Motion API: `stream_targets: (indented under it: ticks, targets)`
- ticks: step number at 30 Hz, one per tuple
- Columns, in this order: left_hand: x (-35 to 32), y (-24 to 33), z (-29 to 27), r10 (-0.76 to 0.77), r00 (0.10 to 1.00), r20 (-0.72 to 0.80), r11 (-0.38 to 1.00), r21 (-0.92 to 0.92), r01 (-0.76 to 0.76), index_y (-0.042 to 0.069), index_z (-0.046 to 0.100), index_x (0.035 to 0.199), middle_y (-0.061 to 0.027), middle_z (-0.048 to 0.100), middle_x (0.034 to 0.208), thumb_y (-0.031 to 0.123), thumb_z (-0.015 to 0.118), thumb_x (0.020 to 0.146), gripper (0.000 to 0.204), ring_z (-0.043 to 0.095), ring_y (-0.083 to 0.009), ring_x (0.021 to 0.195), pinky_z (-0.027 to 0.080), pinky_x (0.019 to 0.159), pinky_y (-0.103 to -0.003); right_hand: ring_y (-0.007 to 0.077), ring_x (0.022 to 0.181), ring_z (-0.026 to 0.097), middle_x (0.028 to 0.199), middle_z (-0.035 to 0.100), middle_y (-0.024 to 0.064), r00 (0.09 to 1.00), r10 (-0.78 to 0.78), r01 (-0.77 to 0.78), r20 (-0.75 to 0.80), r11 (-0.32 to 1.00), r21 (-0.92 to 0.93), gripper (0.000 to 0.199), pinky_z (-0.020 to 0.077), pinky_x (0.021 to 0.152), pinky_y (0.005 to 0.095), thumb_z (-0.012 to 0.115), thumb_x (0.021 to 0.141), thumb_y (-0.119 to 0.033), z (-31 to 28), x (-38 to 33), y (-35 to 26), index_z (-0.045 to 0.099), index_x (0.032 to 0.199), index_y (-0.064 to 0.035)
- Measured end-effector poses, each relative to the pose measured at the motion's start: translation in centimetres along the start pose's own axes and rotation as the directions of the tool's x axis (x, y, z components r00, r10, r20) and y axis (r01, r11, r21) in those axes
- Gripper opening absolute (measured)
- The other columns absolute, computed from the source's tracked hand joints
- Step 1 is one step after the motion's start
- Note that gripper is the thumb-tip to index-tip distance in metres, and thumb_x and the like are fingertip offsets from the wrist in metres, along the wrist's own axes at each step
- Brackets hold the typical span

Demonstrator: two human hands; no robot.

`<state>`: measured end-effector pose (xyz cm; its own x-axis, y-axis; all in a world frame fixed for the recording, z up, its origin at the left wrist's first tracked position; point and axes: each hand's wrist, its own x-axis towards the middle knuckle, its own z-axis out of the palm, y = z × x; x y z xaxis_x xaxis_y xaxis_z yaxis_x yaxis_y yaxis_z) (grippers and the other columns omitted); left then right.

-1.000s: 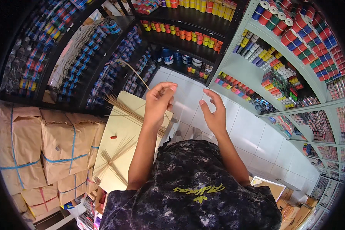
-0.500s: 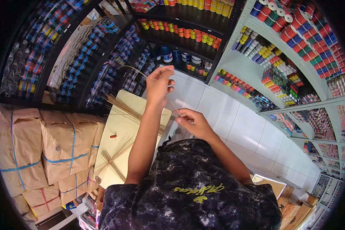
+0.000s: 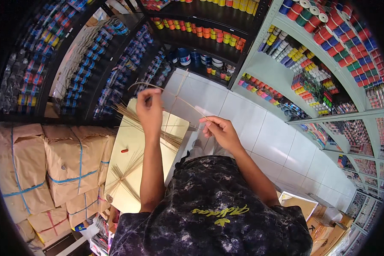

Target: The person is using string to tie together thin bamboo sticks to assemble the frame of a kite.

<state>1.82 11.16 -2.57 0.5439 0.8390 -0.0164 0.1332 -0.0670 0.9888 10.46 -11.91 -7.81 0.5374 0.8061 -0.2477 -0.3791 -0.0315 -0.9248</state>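
Thin tan sticks (image 3: 187,104), apparently split cane or bamboo, cross in mid-air in front of me. One runs slantwise and bends at its far left end; another crosses it near the middle. My right hand (image 3: 221,133) pinches the near right end of the slanting stick. Left of the crossing is my left hand (image 3: 150,112), raised and slightly blurred, its fingers curled. Whatever it may hold is too fine to make out. Below it, a bundle of similar sticks (image 3: 171,139) lies on the pale yellow tabletop (image 3: 128,160), with a second, crossed bunch (image 3: 123,179) nearer me.
A small red object (image 3: 124,150) lies on the tabletop. Brown paper parcels (image 3: 66,166) tied with blue cord are stacked at left. Black shelves (image 3: 196,45) and grey shelves (image 3: 260,64) of colourful spools surround a white tiled floor (image 3: 264,132). Cardboard boxes (image 3: 328,230) stand at lower right.
My left hand has moved left and slightly nearer, off the crossing of the sticks, which now shows. My right hand has shifted slightly right and still pinches the stick.
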Motion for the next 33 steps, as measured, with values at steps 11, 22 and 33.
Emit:
stream_targets:
  ticks: [11, 22, 33]
  targets:
    - [1.3, 0.2, 1.5, -0.103, 0.886, 0.452, 0.992, -0.02, 0.125, 0.001, 0.071, 0.111, -0.0057, 0.072, 0.095, 0.035, 0.06, 0.101, 0.037, 0.064, -0.0114, 0.078, 0.049, 0.073, -0.026, 0.011, 0.082, 0.062, 0.085, 0.064, 0.0019, 1.0, 0.007, -0.007, 0.008, 0.997, 0.071, 0.029, 0.0529, 0.078, 0.0274, 0.051, 0.106, -0.018, -1.8, 0.3, -0.9, 0.067, 0.122, 0.0003]
    - [5.4, 1.9, 3.1, -0.143, 0.904, 0.404, 0.98, -0.072, 0.188, 0.005, 0.073, 0.092, 0.004, 0.061, 0.073, 0.023, 0.068, 0.097, 0.019, 0.047, -0.0028, 0.055, 0.032, 0.049, -0.02, 0.0209, 0.133, 0.048, 0.145, 0.051, 0.0102, 0.989, 0.112, -0.057, -0.099, 0.894, 0.444, 0.052, 0.0383, 0.109, 0.0358, 0.044, 0.107, -0.041, -3.3, -0.5, 2.7, 0.045, 0.149, -0.0106]
    - [10.3, 1.4, -1.6, -0.157, 0.947, 0.281, 0.97, -0.135, 0.2, 0.007, 0.07, 0.091, 0.005, 0.058, 0.073, 0.025, 0.068, 0.098, 0.02, 0.045, -0.0018, 0.054, 0.029, 0.047, -0.018, 0.0114, 0.072, 0.059, 0.086, 0.063, 0.002, 0.963, 0.238, -0.201, 0.126, 0.947, -0.253, 0.036, 0.0496, 0.063, 0.0265, 0.052, 0.105, -0.039, -6.0, -3.3, 4.2, 0.065, 0.118, -0.0083]
